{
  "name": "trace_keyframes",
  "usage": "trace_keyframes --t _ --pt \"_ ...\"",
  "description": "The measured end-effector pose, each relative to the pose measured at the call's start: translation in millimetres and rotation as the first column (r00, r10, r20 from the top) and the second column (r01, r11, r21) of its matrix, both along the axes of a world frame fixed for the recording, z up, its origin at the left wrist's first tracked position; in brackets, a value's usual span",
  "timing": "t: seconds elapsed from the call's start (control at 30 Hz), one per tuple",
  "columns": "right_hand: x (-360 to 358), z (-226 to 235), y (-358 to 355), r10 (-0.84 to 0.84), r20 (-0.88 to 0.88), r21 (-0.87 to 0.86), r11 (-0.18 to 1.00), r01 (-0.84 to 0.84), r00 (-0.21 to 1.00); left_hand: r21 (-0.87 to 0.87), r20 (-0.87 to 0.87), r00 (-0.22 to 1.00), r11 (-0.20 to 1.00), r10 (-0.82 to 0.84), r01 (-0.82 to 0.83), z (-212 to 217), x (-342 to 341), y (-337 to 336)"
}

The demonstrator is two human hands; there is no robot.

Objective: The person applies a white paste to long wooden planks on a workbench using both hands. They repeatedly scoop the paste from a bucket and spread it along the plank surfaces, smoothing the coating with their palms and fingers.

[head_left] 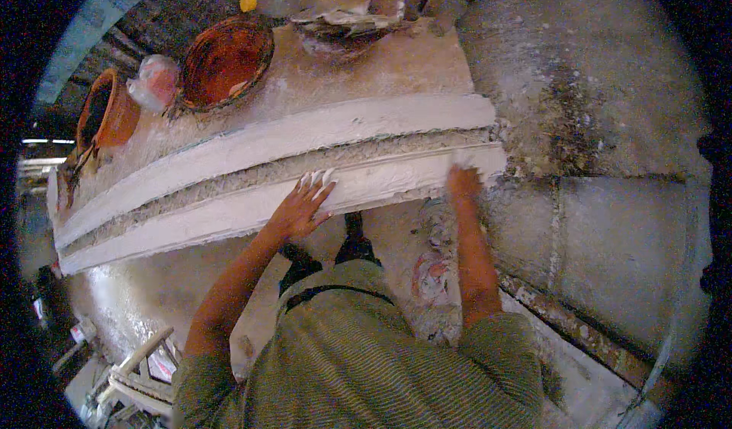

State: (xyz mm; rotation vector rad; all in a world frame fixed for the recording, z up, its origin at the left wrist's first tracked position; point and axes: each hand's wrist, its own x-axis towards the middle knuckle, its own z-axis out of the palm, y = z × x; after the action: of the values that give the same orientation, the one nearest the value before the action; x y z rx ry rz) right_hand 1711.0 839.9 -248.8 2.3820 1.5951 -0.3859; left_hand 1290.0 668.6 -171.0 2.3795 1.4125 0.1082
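Note:
A long white plaster moulding (252, 143) lies across a workbench, with a rough grey fibrous strip running down its middle. My left hand (301, 204) rests flat on the near white band, fingers spread and coated in white plaster. My right hand (462, 179) presses on the same band close to its right end, fingers curled down onto the wet surface. Neither hand holds a tool.
Two orange-brown bowls (226, 59) (105, 113) stand behind the moulding, with a clear plastic bag (155, 82) between them. A plaster-caked basin (347, 14) sits at the back. A grey concrete floor (602, 124) spreads to the right. White wooden slats (133, 372) lie at the lower left.

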Motion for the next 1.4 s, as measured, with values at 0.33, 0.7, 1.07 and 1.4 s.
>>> trace_keyframes --t 0.33,0.7,1.07,1.4 --pt "50 -66 -34 0.676 0.267 -0.198 0.736 -0.648 0.687 -0.218 0.156 0.930 0.929 0.334 -0.298 1 2 -22" --pt "-297 61 -186 0.921 -0.379 0.273 0.198 -0.942 0.084 -0.047 0.289 0.648 0.686 0.705 -0.726 16 -70 -128" --pt "-593 51 -241 0.815 -0.082 -0.075 -0.580 -0.811 -0.574 -0.136 0.431 0.124 0.200 0.894 -0.970 48 -253 -299" --pt "-814 88 -315 0.698 -0.087 -0.028 -0.715 -0.699 -0.711 -0.115 0.541 -0.094 -0.037 0.836 -0.993 28 -411 -394"
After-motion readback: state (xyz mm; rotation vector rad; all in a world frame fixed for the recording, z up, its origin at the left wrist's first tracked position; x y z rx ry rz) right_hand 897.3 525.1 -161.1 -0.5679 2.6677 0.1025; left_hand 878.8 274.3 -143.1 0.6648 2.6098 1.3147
